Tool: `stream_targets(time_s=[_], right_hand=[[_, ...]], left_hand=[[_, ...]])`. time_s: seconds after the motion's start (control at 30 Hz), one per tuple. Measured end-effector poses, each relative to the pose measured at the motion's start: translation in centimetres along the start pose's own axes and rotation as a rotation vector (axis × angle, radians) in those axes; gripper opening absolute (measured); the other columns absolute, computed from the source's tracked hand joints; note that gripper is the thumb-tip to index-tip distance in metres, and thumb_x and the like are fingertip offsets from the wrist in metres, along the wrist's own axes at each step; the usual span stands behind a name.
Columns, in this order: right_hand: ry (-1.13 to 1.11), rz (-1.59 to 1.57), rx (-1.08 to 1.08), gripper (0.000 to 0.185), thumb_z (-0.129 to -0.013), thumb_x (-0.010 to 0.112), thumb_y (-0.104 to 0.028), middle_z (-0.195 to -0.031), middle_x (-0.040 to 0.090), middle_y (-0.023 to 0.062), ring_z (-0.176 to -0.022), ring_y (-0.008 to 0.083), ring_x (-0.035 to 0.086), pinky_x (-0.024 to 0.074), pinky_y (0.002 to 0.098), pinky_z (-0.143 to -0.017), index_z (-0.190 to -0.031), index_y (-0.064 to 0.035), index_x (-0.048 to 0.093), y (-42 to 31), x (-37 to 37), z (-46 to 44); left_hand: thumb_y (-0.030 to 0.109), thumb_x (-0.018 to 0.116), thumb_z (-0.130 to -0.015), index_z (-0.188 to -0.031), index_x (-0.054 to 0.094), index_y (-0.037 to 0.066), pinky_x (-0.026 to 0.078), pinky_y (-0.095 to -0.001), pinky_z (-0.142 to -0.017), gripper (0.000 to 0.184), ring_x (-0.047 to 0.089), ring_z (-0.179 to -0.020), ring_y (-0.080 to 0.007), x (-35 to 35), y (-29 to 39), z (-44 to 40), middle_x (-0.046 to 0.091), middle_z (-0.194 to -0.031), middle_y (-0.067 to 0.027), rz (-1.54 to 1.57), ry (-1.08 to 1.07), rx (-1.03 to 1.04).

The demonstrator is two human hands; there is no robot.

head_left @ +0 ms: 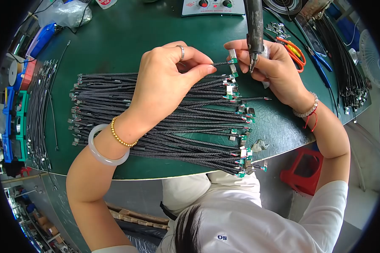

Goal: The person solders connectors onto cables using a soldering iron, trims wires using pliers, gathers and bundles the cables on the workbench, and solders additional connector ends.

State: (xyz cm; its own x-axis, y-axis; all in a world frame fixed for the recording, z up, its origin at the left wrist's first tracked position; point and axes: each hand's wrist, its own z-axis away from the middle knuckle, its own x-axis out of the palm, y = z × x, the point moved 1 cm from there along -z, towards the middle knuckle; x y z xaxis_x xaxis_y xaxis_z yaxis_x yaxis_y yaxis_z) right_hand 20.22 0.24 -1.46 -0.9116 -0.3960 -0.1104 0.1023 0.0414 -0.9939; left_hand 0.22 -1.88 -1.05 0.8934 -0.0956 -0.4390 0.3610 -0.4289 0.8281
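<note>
My left hand point(166, 76) pinches a black braided cable point(221, 64) between thumb and fingertips, close to its end. That end meets a small metal USB connector point(232, 54) with a green circuit board. My right hand point(276, 67) has its thumb and forefinger closed at this connector, and a crumpled translucent piece point(266, 51) shows in its palm. A soldering iron point(255, 31) points down in front of my right hand, its tip just right of the connector. Under my left hand lies a wide row of braided cables point(169, 139), many with green boards at their right ends.
A soldering station point(213, 7) stands at the back. Orange-handled pliers point(297, 57) and blue-handled pliers point(321, 69) lie at right, beside a hanging cable bundle point(346, 71). More cables point(40, 114) lie at left near blue and green bins point(21, 122). A red stool point(302, 170) is below.
</note>
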Motion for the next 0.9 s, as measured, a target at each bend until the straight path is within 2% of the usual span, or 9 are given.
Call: stream_targets(time_s=[0.1, 0.4, 0.43, 0.57, 0.6, 0.63, 0.7, 0.8, 0.9], right_hand=[[-0.007, 0.0, 0.005, 0.026, -0.085, 0.054, -0.018, -0.065, 0.049, -0.0027, -0.048, -0.0016, 0.034, 0.0222, 0.0138, -0.04, -0.105, -0.0033, 0.058, 0.0, 0.0, 0.1], [-0.034, -0.032, 0.009, 0.027, -0.085, 0.053, -0.017, -0.066, 0.049, -0.0024, -0.051, -0.0013, 0.037, 0.0244, 0.0136, -0.041, -0.108, -0.0021, 0.056, -0.3, 0.1, 0.1], [-0.04, -0.032, 0.009, 0.027, -0.085, 0.053, -0.017, -0.066, 0.049, -0.0024, -0.051, -0.0013, 0.037, 0.0244, 0.0136, -0.041, -0.108, -0.0021, 0.056, -0.3, 0.0, 0.0], [0.035, 0.41, -0.134, 0.033, -0.083, 0.052, -0.012, -0.086, 0.06, 0.004, -0.06, 0.0015, 0.047, 0.0326, 0.0145, -0.048, -0.113, 0.0011, 0.05, -1.3, -1.8, -0.4], [0.085, 0.609, -0.235, 0.033, -0.083, 0.053, -0.012, -0.09, 0.061, 0.0048, -0.064, 0.0036, 0.05, 0.037, 0.0157, -0.051, -0.113, 0.0022, 0.05, -1.4, -2.7, -0.6], [0.153, 0.764, -0.363, 0.032, -0.082, 0.055, -0.012, -0.09, 0.062, 0.0068, -0.074, 0.0096, 0.056, 0.0441, 0.0219, -0.064, -0.11, 0.002, 0.052, -0.8, -4.2, -0.8], [0.3, 1.026, -0.309, 0.03, -0.08, 0.057, -0.012, -0.092, 0.062, 0.0107, -0.083, 0.0154, 0.059, 0.0443, 0.0267, -0.075, -0.108, -0.0001, 0.055, -1.7, -5.2, 0.2], [0.463, 1.166, -0.344, 0.029, -0.079, 0.059, -0.011, -0.098, 0.061, 0.0145, -0.091, 0.0207, 0.059, 0.0434, 0.0265, -0.078, -0.105, -0.0007, 0.057, -2.9, -5.7, 3.0], [0.561, 0.995, -0.514, 0.026, -0.076, 0.059, -0.003, -0.097, 0.061, 0.0125, -0.089, 0.0185, 0.059, 0.043, 0.0286, -0.08, -0.102, -0.0003, 0.058, -5.0, -1.9, 7.4]], left_hand=[[0.005, 0.067, -0.072, -0.08, 0.065, -0.001, 0.044, -0.0192, -0.059, 0.01, 0.054, -0.063, -0.0077, -0.1, 0.1, 0.0, 0.054, -0.068, -0.0012, -0.009, -0.033, -0.029], [0.005, 0.067, -0.072, -0.079, 0.065, -0.002, 0.044, -0.0195, -0.06, 0.01, 0.055, -0.063, -0.0079, 0.0, 0.1, 0.0, 0.055, -0.068, -0.0022, -0.023, -0.037, -0.031], [0.006, 0.067, -0.071, -0.076, 0.064, -0.002, 0.046, -0.022, -0.059, 0.01, 0.056, -0.061, -0.0119, 0.0, 0.0, 0.0, 0.056, -0.067, -0.0049, -0.036, -0.028, -0.014], [0.012, 0.067, -0.07, -0.073, 0.065, -0.001, 0.047, -0.0257, -0.059, 0.013, 0.058, -0.063, -0.0201, -0.2, -0.7, 0.1, 0.058, -0.071, -0.0098, -0.178, -0.051, 0.057], [0.023, 0.066, -0.073, -0.079, 0.065, -0.001, 0.046, -0.029, -0.067, 0.025, 0.057, -0.074, -0.0248, -0.5, -0.6, 0.0, 0.058, -0.081, -0.0128, -0.245, -0.101, 0.086], [0.023, 0.066, -0.073, -0.079, 0.065, -0.001, 0.046, -0.029, -0.067, 0.025, 0.057, -0.074, -0.0248, -0.8, -0.5, 0.2, 0.058, -0.081, -0.0128, -0.248, -0.082, 0.089], [0.024, 0.065, -0.075, -0.092, 0.062, 0.002, 0.044, -0.0269, -0.071, 0.028, 0.056, -0.081, -0.0207, -1.6, 0.0, 0.5, 0.057, -0.09, -0.0091, -0.416, -0.149, 0.148], [0.03, 0.061, -0.079, -0.099, 0.059, 0.002, 0.043, -0.0283, -0.076, 0.035, 0.054, -0.086, -0.0218, -3.6, 1.0, 1.4, 0.055, -0.096, -0.0096, -0.445, -0.302, 0.07], [0.028, 0.051, -0.086, -0.1, 0.058, 0.001, 0.041, -0.0283, -0.08, 0.031, 0.052, -0.09, -0.019, -5.0, 1.4, 2.8, 0.054, -0.097, -0.0081, -0.281, -0.46, -0.106]])
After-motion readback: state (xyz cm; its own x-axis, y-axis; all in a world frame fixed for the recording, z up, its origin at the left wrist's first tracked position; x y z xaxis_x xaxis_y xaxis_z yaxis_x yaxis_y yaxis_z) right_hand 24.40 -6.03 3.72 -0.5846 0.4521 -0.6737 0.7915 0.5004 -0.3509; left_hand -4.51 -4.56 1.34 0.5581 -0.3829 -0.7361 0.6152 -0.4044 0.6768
